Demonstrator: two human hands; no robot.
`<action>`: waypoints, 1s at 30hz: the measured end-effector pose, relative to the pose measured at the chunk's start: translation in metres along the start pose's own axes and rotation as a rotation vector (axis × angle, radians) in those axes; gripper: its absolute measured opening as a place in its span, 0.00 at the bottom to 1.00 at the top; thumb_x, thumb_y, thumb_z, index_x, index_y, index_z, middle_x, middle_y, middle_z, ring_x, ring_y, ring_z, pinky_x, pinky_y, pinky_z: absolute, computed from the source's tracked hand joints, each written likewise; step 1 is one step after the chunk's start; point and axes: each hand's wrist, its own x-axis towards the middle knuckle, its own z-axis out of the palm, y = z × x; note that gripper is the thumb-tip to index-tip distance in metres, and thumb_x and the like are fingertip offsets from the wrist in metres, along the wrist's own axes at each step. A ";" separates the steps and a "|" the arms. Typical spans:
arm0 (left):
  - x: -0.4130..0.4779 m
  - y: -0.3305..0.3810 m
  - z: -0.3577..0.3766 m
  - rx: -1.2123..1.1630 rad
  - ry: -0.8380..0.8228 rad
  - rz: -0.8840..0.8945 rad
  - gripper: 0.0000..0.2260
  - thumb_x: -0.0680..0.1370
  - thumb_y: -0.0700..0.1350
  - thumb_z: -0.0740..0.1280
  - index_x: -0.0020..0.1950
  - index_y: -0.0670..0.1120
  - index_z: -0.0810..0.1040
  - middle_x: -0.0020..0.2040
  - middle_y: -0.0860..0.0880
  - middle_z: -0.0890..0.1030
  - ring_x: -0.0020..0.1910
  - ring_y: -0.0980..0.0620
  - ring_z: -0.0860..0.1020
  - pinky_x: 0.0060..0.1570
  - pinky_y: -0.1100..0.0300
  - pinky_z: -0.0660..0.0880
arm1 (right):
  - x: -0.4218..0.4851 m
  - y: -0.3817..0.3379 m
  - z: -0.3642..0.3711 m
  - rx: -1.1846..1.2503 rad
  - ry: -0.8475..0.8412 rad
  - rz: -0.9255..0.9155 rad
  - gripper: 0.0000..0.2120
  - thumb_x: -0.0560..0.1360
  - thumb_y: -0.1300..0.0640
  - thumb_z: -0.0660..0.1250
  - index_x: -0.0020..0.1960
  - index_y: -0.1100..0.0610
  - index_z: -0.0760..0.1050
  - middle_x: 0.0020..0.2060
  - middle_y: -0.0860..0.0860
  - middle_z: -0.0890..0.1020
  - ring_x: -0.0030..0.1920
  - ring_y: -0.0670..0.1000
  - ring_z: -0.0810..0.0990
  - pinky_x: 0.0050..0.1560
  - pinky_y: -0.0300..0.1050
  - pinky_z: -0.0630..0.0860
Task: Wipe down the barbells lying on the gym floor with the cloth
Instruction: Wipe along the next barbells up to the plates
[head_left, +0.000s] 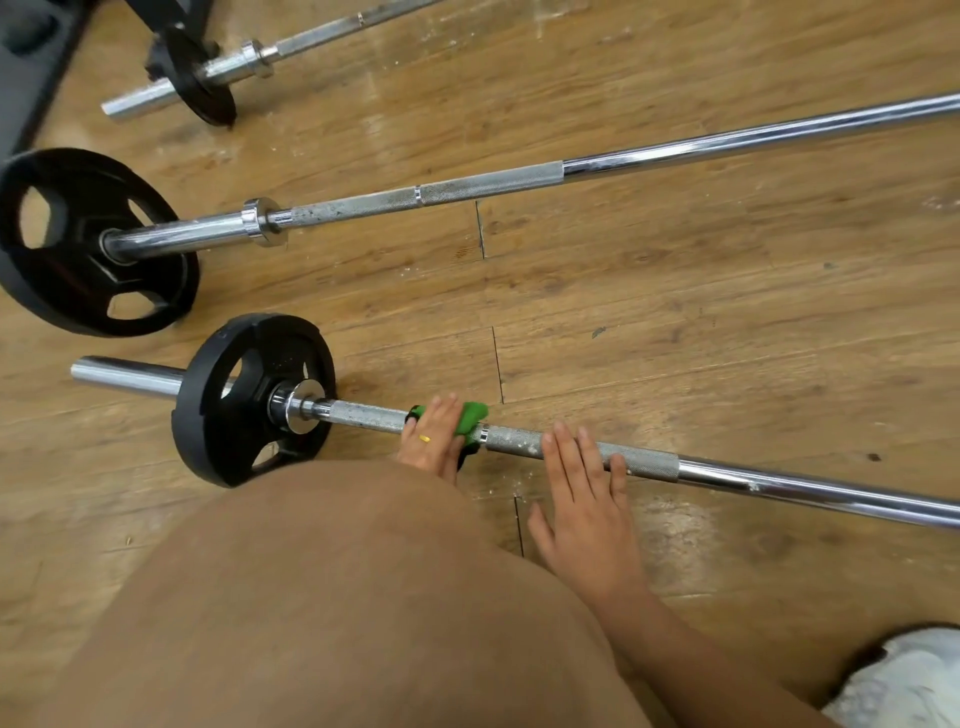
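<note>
Head view: a scuffed, chalk-flecked wood-plank floor (675, 312) is seen, edged by dark matting (26, 78) at 11 o'clock. At 6 o'clock, a green cloth (472, 415) is held round the nearest barbell (514, 441) by the left hand (431, 441), fingers close together over it. The right hand (582, 499) is laid flat on the bar at the cloth's 3 o'clock, fingers slightly spread.
</note>
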 end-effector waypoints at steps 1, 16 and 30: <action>0.000 0.005 0.003 -0.004 0.032 -0.015 0.19 0.80 0.36 0.62 0.71 0.39 0.75 0.71 0.43 0.75 0.74 0.50 0.64 0.75 0.49 0.56 | 0.000 0.000 -0.001 0.000 -0.008 -0.002 0.41 0.77 0.44 0.61 0.82 0.57 0.46 0.82 0.53 0.48 0.81 0.54 0.47 0.79 0.60 0.44; 0.018 0.015 0.011 0.020 -0.080 0.077 0.19 0.82 0.35 0.63 0.73 0.42 0.73 0.73 0.46 0.73 0.77 0.48 0.62 0.77 0.49 0.52 | 0.018 0.079 -0.032 0.076 0.115 0.350 0.31 0.81 0.44 0.52 0.78 0.61 0.63 0.78 0.55 0.63 0.80 0.54 0.55 0.79 0.59 0.42; 0.063 0.046 0.035 0.082 -0.124 0.192 0.21 0.81 0.36 0.65 0.74 0.42 0.71 0.73 0.45 0.73 0.75 0.46 0.67 0.74 0.43 0.62 | 0.059 0.096 -0.034 0.022 0.079 0.313 0.29 0.82 0.44 0.50 0.78 0.59 0.63 0.78 0.54 0.65 0.80 0.54 0.53 0.79 0.55 0.37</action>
